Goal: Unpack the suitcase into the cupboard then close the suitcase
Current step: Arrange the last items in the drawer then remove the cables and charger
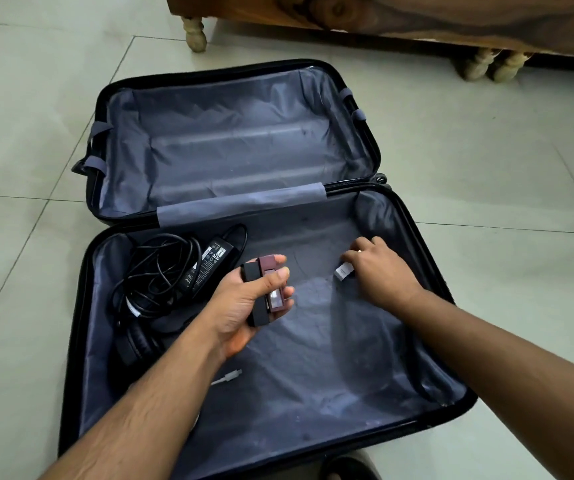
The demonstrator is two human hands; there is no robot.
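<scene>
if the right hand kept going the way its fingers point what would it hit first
Probably the grey lining of the suitcase's near half, since the right hand, pinching a small white object, points up-left; depth is unclear.

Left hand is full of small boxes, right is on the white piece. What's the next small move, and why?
Probably lift the small white item out with the right hand, whose fingers are curled on it. The left hand already grips the small boxes, so it cannot take more. The power adapter and cables remain in the suitcase for a later trip.
</scene>
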